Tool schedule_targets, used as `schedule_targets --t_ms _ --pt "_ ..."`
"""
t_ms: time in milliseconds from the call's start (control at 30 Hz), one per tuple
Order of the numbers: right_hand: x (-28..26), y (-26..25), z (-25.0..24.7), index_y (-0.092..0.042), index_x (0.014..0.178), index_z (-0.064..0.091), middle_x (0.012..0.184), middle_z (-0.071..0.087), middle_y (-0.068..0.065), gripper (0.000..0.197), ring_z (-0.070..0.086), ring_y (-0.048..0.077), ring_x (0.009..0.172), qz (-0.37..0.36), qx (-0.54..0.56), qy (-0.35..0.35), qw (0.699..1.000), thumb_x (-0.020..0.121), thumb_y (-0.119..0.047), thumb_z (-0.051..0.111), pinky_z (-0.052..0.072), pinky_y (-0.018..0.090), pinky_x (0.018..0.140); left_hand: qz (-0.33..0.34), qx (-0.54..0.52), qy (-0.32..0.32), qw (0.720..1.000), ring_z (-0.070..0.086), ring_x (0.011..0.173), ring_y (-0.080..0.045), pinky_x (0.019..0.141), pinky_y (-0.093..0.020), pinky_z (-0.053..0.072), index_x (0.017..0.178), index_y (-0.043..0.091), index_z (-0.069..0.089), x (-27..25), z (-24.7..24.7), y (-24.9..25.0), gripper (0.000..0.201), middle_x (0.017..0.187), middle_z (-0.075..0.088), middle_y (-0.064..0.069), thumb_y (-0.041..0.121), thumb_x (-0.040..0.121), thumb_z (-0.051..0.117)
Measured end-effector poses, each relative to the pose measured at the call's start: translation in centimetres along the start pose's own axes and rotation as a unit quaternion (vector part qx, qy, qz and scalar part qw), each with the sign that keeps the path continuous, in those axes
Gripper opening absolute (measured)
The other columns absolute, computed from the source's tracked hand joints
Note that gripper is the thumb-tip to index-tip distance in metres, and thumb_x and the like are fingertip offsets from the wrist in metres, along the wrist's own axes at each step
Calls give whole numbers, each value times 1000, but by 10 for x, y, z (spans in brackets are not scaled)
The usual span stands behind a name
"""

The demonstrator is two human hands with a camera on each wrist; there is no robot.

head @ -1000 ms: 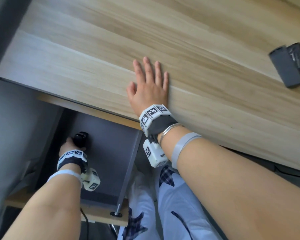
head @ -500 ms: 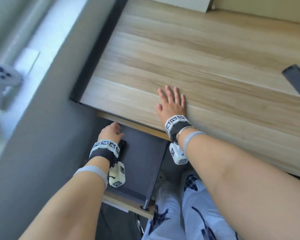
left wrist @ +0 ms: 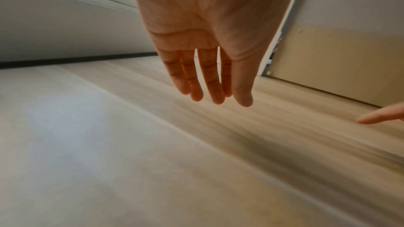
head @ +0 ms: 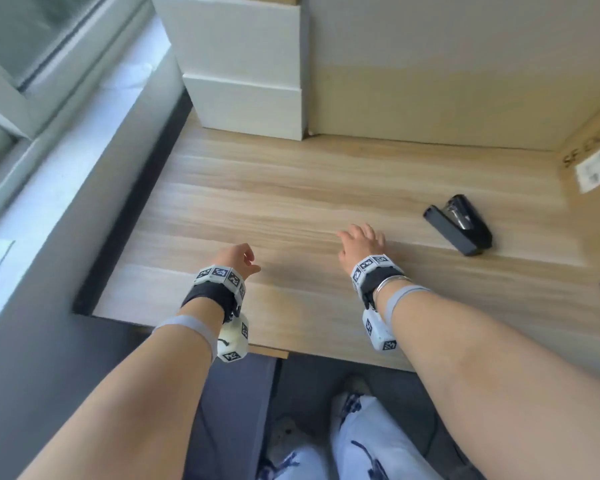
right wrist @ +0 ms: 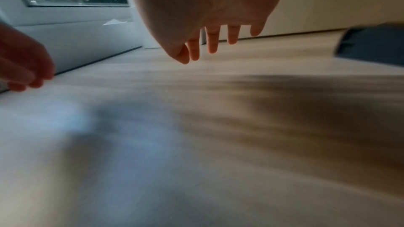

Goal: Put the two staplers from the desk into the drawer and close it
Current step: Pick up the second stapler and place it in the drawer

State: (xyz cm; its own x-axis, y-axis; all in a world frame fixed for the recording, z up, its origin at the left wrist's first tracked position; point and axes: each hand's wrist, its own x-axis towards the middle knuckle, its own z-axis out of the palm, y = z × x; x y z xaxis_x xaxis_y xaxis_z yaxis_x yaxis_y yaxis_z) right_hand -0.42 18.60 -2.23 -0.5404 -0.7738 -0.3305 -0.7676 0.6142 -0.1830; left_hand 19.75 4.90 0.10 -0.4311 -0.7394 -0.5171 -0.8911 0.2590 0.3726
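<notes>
One black stapler (head: 459, 225) lies on the wooden desk (head: 291, 202) at the right; it appears blurred at the right edge of the right wrist view (right wrist: 371, 47). My right hand (head: 359, 237) hovers over the desk just left of it, fingers straight and empty (right wrist: 210, 47). My left hand (head: 243, 261) hangs above the desk's near left part, fingers relaxed, holding nothing (left wrist: 210, 96). Below the desk edge the grey drawer (head: 236, 393) stands pulled out. My left forearm covers most of its inside, so no stapler shows there.
A white cabinet block (head: 243, 64) stands at the back left of the desk, with a beige panel behind. A cardboard box (head: 596, 161) bounds the right side. A window sill (head: 66, 133) runs along the left. My legs are under the desk front.
My left hand has come up out of the drawer without the stapler and now hovers over the desk. My right hand has lifted off the desktop. The view has tilted up.
</notes>
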Motion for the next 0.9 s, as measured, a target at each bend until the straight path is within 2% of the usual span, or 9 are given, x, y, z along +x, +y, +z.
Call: schedule_targets --t_ms 167,300,367,467,567,633,733,833,900 --pt "16 98 -38 -24 135 42 148 38 5 49 28 30 139 120 4 72 990 89 -12 50 22 48 114 54 2 -20 998 64 103 -30 88 -35 50 105 4 64 31 31 81 27 110 70 -14 19 82 68" --pt "21 152 -43 -27 140 35 153 28 6 51 22 32 141 225 58 88 969 92 -19 51 19 51 115 77 27 -40 996 63 106 -29 88 -33 49 107 5 64 48 59 128 27 113 69 -13 19 85 64" --pt "24 172 -42 -27 144 30 155 24 8 56 21 33 141 267 71 77 958 93 -29 53 20 51 115 83 35 -47 995 63 105 -29 87 -32 49 107 5 64 55 70 145 26 113 68 -13 19 86 63" --pt "30 195 -41 -28 146 24 157 18 11 65 24 37 139 311 120 14 943 91 -36 57 18 52 116 98 59 -50 992 63 103 -30 86 -34 50 106 6 64 62 81 162 24 112 69 -14 21 88 59" --pt "37 209 -38 -24 140 31 148 30 18 64 38 41 129 312 204 16 928 86 -31 66 29 53 112 101 76 -49 991 64 101 -31 84 -33 50 105 7 64 66 86 173 23 110 70 -14 20 89 55" --pt "39 215 -39 -18 135 33 137 40 19 65 46 40 119 296 256 28 920 82 -28 70 41 47 101 96 84 -47 991 64 101 -31 83 -33 50 106 7 64 68 88 177 23 110 70 -14 19 90 54" --pt "40 221 -46 -19 138 27 131 44 19 73 51 36 113 293 293 23 910 80 -27 71 44 40 93 83 91 -43 991 63 103 -31 80 -32 48 109 6 64 68 91 180 25 112 70 -15 18 91 52" --pt "40 224 -50 -22 146 15 137 40 19 88 48 36 121 297 288 6 910 78 -25 71 43 43 100 74 108 -42 991 64 102 -31 73 -28 42 109 8 64 67 92 182 25 110 70 -15 20 91 51" --pt "40 222 -52 -23 149 9 141 36 19 98 45 36 127 303 278 -11 911 76 -25 74 42 43 104 76 114 -43 990 64 102 -31 75 -29 44 108 9 64 68 93 183 25 110 70 -15 21 91 51"
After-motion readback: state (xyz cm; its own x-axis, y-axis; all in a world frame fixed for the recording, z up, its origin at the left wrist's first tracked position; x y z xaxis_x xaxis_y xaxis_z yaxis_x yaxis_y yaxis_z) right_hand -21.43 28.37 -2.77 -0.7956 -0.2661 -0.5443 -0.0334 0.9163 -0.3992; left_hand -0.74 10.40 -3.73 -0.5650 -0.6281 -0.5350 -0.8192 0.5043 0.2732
